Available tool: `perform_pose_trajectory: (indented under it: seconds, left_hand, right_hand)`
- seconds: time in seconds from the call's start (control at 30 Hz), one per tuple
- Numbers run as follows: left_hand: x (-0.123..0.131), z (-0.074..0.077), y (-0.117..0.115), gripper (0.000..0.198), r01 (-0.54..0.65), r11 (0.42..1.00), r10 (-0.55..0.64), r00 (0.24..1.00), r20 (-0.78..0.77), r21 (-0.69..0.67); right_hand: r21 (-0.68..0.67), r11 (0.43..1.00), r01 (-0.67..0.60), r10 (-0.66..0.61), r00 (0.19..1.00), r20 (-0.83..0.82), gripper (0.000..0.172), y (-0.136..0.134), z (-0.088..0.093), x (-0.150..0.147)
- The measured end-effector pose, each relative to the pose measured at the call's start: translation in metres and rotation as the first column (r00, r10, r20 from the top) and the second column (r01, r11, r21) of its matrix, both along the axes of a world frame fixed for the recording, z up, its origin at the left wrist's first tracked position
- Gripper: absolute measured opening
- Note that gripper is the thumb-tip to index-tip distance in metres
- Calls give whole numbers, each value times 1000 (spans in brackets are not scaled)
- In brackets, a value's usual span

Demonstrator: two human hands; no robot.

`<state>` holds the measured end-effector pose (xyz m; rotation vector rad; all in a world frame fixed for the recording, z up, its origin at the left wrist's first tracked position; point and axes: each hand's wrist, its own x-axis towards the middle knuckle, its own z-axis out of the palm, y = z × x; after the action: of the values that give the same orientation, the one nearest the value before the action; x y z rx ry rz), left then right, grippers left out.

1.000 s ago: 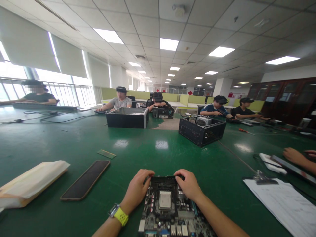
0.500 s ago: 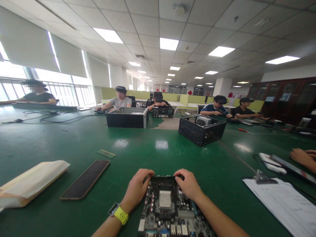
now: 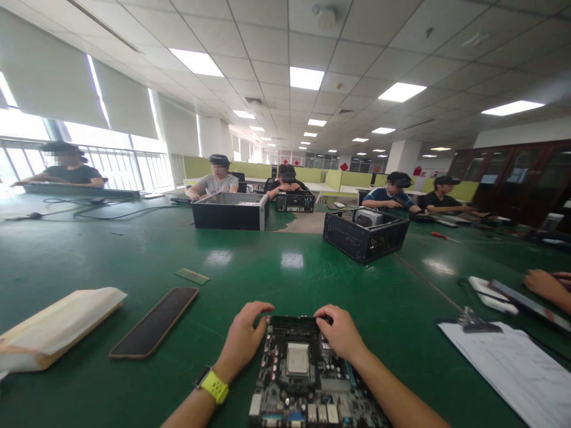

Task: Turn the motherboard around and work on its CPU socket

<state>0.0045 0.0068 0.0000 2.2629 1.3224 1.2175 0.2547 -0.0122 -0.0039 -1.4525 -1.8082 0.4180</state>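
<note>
A motherboard [image 3: 312,383] lies flat on the green table in front of me, its far edge between my hands. A silvery square processor [image 3: 297,359] sits in its socket, and dark slots run along the far edge. My left hand [image 3: 244,336] is just off the far left corner, fingers curved and apart, thumb close to the board's edge. At the far right corner, my right hand [image 3: 339,334] has its thumb and index finger closed on the board's edge by the slots. What lies under the fingertips is hidden.
Left of the board are a phone [image 3: 155,323], a green memory module [image 3: 192,276] and a wrapped package [image 3: 57,327]. A clipboard with papers [image 3: 508,362] lies right. Computer cases [image 3: 229,213] [image 3: 366,235] stand farther back. A co-worker's hand [image 3: 548,285] is at the right; several people sit opposite.
My left hand has shifted a little left, and its fingertips have come away from the far edge of the motherboard. My right hand stays nearly in place.
</note>
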Motion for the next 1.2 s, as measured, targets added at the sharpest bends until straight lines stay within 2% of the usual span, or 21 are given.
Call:
perform_pose_trajectory:
  seconds: [0.3, 0.53, 0.93, 1.2]
  left_hand:
    - [0, 1, -1, 13, 98, 994, -97, 995, 15, -39]
    - [0, 6, -6, 25, 164, 985, -166, 986, -28, -60]
    - [-1, 6, -9, 22, 189, 980, -191, 981, -30, -55]
    - [-3, 5, -9, 28, 200, 978, -202, 979, -39, -55]
  right_hand:
    - [-15, 1000, -9, 9, 1000, 2, 19, 2, -1, 1]
    - [-22, 1000, -9, 9, 1000, -5, 19, 1, 0, 2]
    - [-33, 999, -3, 3, 1000, 18, 21, -2, 5, 0]
    - [-33, 999, -1, 1, 1000, 16, 20, -2, 5, 0]
